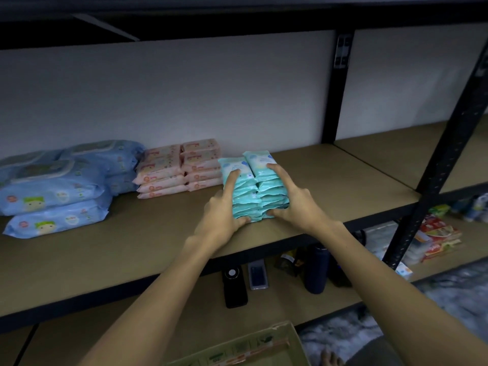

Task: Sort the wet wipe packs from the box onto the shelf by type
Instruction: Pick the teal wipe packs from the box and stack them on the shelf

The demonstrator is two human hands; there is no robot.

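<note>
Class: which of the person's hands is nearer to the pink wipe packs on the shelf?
Left. The left hand grips the teal packs on the side facing the pink packs, just right of them. The right hand grips the teal packs' far side, further away.

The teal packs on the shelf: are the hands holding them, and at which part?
Yes. The left hand and right hand grip the two stacks of teal packs together, thumbs at the bottom front edge, fingers on the top packs.
</note>
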